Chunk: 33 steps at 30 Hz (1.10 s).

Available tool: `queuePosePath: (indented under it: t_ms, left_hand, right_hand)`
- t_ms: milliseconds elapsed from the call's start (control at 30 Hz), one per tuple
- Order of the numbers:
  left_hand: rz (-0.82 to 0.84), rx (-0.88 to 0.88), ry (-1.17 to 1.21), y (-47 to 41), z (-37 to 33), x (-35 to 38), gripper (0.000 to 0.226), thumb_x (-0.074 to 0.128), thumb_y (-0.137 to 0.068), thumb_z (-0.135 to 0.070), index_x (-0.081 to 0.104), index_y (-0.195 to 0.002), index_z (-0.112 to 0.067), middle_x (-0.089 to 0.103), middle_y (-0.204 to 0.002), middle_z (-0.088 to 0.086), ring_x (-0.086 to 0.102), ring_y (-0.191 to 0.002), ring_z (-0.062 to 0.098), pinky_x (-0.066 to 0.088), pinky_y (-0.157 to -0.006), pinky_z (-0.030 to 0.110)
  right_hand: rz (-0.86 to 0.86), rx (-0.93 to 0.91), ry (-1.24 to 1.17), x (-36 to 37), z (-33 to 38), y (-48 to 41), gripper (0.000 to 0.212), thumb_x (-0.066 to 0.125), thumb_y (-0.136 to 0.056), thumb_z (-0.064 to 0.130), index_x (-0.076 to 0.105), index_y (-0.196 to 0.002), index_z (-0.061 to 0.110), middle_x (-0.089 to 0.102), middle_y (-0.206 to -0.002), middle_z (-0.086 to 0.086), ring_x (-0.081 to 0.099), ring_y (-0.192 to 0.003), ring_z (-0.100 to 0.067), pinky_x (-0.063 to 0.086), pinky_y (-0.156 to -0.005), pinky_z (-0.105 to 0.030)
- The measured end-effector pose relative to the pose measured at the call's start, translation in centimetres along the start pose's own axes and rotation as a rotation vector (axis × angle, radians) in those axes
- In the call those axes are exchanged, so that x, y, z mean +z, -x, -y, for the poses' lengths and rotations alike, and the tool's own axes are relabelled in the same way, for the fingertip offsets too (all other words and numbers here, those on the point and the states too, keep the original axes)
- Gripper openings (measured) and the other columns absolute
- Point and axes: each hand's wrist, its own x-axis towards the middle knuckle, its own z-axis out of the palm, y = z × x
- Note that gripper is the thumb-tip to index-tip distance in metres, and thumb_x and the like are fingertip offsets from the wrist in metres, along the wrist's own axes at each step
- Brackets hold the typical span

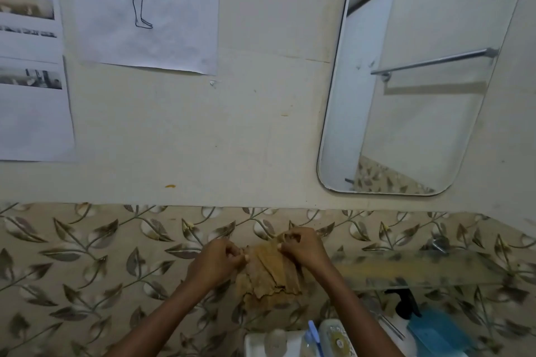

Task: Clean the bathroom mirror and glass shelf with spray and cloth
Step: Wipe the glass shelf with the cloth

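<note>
A tan, crumpled cloth [268, 278] hangs in front of the leaf-patterned tiles, held up by both hands. My left hand [216, 262] pinches its left upper edge and my right hand [301, 246] grips its right upper corner. The mirror [406, 101] with rounded corners hangs on the wall at upper right, reflecting a towel rail. Below it the glass shelf [420, 269] runs to the right of my right hand. A spray bottle with a black trigger [404, 306] stands under the shelf at lower right.
Paper sheets [145, 9] are stuck on the wall at upper left. At the bottom edge are a white basin ledge [255, 342], a white bottle [336, 339], a blue toothbrush handle [314, 336] and a blue object [438, 330].
</note>
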Motion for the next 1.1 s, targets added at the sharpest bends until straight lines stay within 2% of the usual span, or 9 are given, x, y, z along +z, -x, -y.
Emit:
queuePosePath:
  t_ms: [133, 267, 367, 467, 667, 767, 833, 1000, 1100]
  left_hand:
    - [-0.123, -0.024, -0.060, -0.2, 0.5, -0.1, 0.008, 0.060, -0.088, -0.028, 0.065, -0.082, -0.027, 0.065, -0.079, -0.005, 0.061, -0.075, 0.010, 0.051, -0.067, 0.030]
    - [-0.177, 0.020, -0.015, -0.3, 0.8, 0.1, 0.020, 0.054, -0.091, -0.022, 0.064, -0.108, -0.021, 0.066, -0.095, -0.001, 0.060, -0.082, 0.012, 0.051, -0.072, 0.030]
    - [-0.224, 0.074, 0.022, -0.2, 0.9, 0.5, 0.027, 0.052, -0.092, -0.022, 0.058, -0.119, -0.021, 0.066, -0.097, -0.001, 0.061, -0.081, 0.013, 0.052, -0.072, 0.032]
    - [-0.268, 0.109, 0.033, -0.1, 0.8, 0.8, 0.026, 0.054, -0.092, -0.025, 0.058, -0.117, -0.023, 0.067, -0.092, -0.003, 0.063, -0.080, 0.013, 0.052, -0.073, 0.033]
    - [-0.289, 0.147, 0.097, -0.5, 0.1, 1.4, 0.020, 0.059, -0.089, -0.021, 0.063, -0.108, -0.024, 0.065, -0.084, -0.005, 0.062, -0.079, 0.010, 0.047, -0.070, 0.027]
    - [-0.293, 0.155, 0.074, -0.8, 0.2, 2.1, 0.019, 0.058, -0.087, -0.024, 0.064, -0.105, -0.028, 0.060, -0.081, -0.015, 0.064, -0.087, 0.013, 0.047, -0.089, 0.043]
    - [-0.303, 0.163, 0.069, -1.1, 0.2, 2.7, 0.023, 0.050, -0.083, -0.031, 0.064, -0.102, -0.031, 0.059, -0.080, -0.019, 0.063, -0.091, 0.013, 0.039, -0.097, 0.050]
    - [-0.365, 0.184, 0.004, -1.6, -0.8, 3.7, 0.034, 0.038, -0.077, -0.032, 0.066, -0.096, -0.035, 0.070, -0.094, -0.013, 0.060, -0.098, 0.007, 0.012, -0.101, 0.036]
    - [-0.360, 0.190, 0.045, -1.8, -1.2, 4.0, 0.030, 0.040, -0.078, -0.032, 0.067, -0.091, -0.034, 0.070, -0.092, -0.015, 0.061, -0.099, 0.009, 0.013, -0.102, 0.039]
  right_hand:
    - [-0.245, -0.202, 0.274, 0.9, -0.5, 0.7, 0.024, 0.054, -0.085, 0.010, 0.069, -0.103, 0.010, 0.067, -0.098, -0.004, 0.060, -0.091, -0.017, 0.050, -0.079, -0.031]
    - [0.050, -0.428, 0.403, 3.6, 0.5, 2.9, 0.026, 0.040, -0.091, 0.037, 0.060, -0.095, 0.020, 0.064, -0.103, -0.003, 0.055, -0.089, -0.017, 0.042, -0.078, -0.032]
    - [0.260, -0.418, 0.665, 5.5, 0.3, 3.8, 0.088, 0.001, -0.075, 0.076, 0.034, -0.137, 0.023, 0.032, -0.150, -0.003, 0.028, -0.136, -0.022, 0.018, -0.110, -0.051]
    - [0.262, -0.403, 0.678, 5.9, -0.3, 3.8, 0.110, -0.011, -0.056, 0.080, 0.016, -0.147, 0.026, 0.012, -0.159, 0.001, 0.006, -0.146, -0.024, 0.001, -0.114, -0.054]
    - [0.260, -0.419, 0.642, 5.8, -0.5, 3.6, 0.106, -0.008, -0.060, 0.083, 0.012, -0.148, 0.027, 0.010, -0.159, -0.001, 0.006, -0.146, -0.025, 0.002, -0.115, -0.055]
    - [0.188, -0.458, 0.573, 5.6, -0.4, 4.2, 0.088, 0.009, -0.079, 0.076, 0.016, -0.148, 0.022, 0.010, -0.159, -0.002, 0.013, -0.145, -0.023, 0.005, -0.116, -0.053]
    - [0.168, -0.490, 0.584, 5.5, -0.7, 4.3, 0.095, 0.000, -0.072, 0.078, 0.022, -0.145, 0.022, 0.021, -0.156, -0.001, 0.025, -0.140, -0.023, 0.005, -0.115, -0.055]
    - [0.205, -0.561, 0.657, 5.2, -2.2, 3.9, 0.081, 0.021, -0.082, 0.074, 0.017, -0.148, 0.028, 0.003, -0.160, 0.005, 0.013, -0.146, -0.018, 0.001, -0.115, -0.054]
    - [0.213, -0.609, 0.740, 3.6, -3.0, 4.4, 0.074, 0.026, -0.086, 0.068, 0.024, -0.145, 0.024, 0.023, -0.156, -0.001, 0.025, -0.142, -0.024, 0.012, -0.115, -0.054]
